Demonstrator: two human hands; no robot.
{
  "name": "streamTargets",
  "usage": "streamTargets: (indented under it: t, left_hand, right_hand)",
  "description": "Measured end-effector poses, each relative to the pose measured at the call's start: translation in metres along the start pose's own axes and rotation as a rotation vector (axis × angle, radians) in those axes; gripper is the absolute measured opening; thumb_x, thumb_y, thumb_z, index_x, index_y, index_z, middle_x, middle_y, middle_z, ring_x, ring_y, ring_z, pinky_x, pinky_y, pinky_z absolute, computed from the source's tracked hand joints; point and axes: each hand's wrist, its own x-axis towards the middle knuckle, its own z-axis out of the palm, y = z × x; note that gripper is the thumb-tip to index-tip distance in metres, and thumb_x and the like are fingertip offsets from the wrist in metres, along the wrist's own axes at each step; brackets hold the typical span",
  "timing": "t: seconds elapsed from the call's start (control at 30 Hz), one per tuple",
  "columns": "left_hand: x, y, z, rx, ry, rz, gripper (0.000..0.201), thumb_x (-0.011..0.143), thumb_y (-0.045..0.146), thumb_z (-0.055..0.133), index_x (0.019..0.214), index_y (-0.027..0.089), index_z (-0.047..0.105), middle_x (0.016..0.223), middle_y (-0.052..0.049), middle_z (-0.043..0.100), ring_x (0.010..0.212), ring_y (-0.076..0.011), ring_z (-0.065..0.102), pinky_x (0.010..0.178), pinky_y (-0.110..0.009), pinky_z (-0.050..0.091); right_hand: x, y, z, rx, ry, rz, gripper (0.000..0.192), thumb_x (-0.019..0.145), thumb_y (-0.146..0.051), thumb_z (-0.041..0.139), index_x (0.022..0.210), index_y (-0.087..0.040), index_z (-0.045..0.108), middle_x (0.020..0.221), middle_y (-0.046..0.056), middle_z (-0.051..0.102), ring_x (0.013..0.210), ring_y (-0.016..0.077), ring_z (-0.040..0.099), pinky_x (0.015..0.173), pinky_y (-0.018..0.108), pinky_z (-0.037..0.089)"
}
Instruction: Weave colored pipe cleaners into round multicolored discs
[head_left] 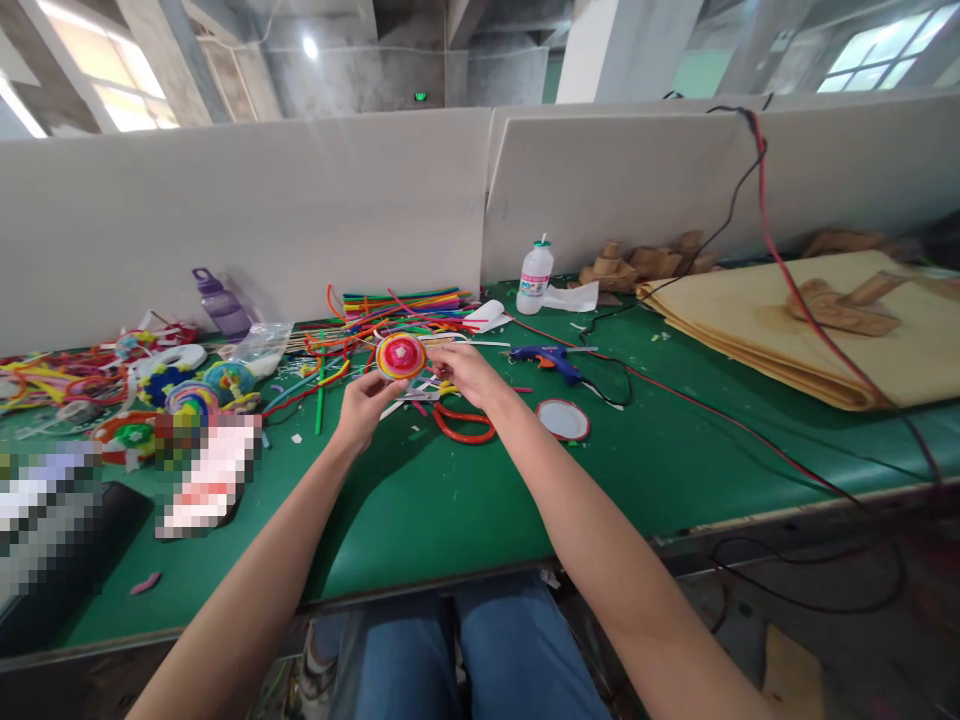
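A round disc of coiled fuzzy stems (390, 367), ringed in yellow, orange, red and pink with a pale centre, is held up above the table. My left hand (363, 405) grips its lower left edge between thumb and fingers. At the disc's right edge, my right hand (463, 372) is closed in a pinch on the rim; anything thin between those fingertips is too small to make out. Below the hands lie red-handled scissors (466, 433). A blue glue gun (553, 362) rests to the right, and a white disc with a red rim (562, 420) lies nearer me.
Coloured pipe cleaners (405, 302) are heaped behind the hands. Finished coiled pieces (193, 400) and a purple bottle (223, 305) are at left. A white bottle (535, 275) stands at the back. Brown sheets (750, 330) cover the right side; a red cable (772, 220) hangs there.
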Motion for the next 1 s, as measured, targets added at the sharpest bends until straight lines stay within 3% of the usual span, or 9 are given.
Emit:
streamTargets:
  t: [0.17,0.3,0.53,0.67,0.83,1.0]
  left_hand:
    - [0.001,0.002,-0.002,-0.15,0.026,-0.024,0.025,0.062,0.037,0.079,0.067,0.018,0.064,0.069,0.002,0.062,0.07,-0.0125,0.058,0.077,-0.027,0.046]
    - [0.001,0.001,-0.005,-0.124,0.027,-0.032,0.028,0.062,0.04,0.078,0.065,0.017,0.062,0.068,0.001,0.062,0.07,-0.0122,0.058,0.077,-0.027,0.045]
    - [0.001,0.003,-0.005,-0.009,-0.01,-0.027,0.028,0.063,0.042,0.078,0.069,0.016,0.067,0.069,0.0,0.065,0.069,-0.0133,0.057,0.072,-0.026,0.044]
    - [0.0,0.003,-0.005,0.032,-0.038,-0.053,0.03,0.059,0.039,0.082,0.073,0.015,0.069,0.072,-0.001,0.067,0.07,-0.0147,0.058,0.071,-0.027,0.044]
    - [0.003,-0.001,-0.007,-0.052,-0.033,-0.039,0.024,0.06,0.035,0.081,0.067,0.016,0.067,0.069,0.0,0.065,0.069,-0.0131,0.057,0.071,-0.026,0.044]
    - [0.004,0.001,-0.01,0.041,-0.022,-0.042,0.025,0.062,0.037,0.081,0.068,0.015,0.068,0.067,0.0,0.064,0.068,-0.0131,0.056,0.071,-0.026,0.043]
  right_hand:
    - [-0.003,-0.001,0.003,0.012,0.022,0.006,0.029,0.062,-0.035,0.067,0.052,-0.019,0.045,0.05,-0.006,0.04,0.053,0.0091,0.039,0.054,0.025,0.03]
    - [-0.004,-0.003,0.003,0.064,0.01,0.036,0.023,0.062,-0.033,0.071,0.059,-0.017,0.055,0.055,-0.005,0.05,0.057,0.0093,0.044,0.057,0.025,0.034]
    - [-0.008,-0.008,-0.002,0.154,-0.234,0.138,0.024,0.056,-0.027,0.082,0.072,-0.015,0.069,0.073,0.001,0.066,0.07,0.0121,0.058,0.074,0.029,0.045]
    - [-0.006,-0.003,-0.004,0.112,-0.207,0.117,0.027,0.055,-0.029,0.084,0.075,-0.017,0.072,0.075,0.001,0.068,0.07,0.0124,0.059,0.078,0.03,0.046]
    - [-0.001,0.005,-0.002,0.086,-0.176,0.063,0.021,0.057,-0.031,0.083,0.064,-0.018,0.069,0.067,-0.001,0.064,0.069,0.0124,0.058,0.076,0.031,0.045]
    - [-0.002,0.005,-0.001,0.077,-0.165,0.058,0.021,0.057,-0.03,0.083,0.064,-0.017,0.068,0.066,-0.001,0.063,0.069,0.0127,0.058,0.075,0.03,0.045]
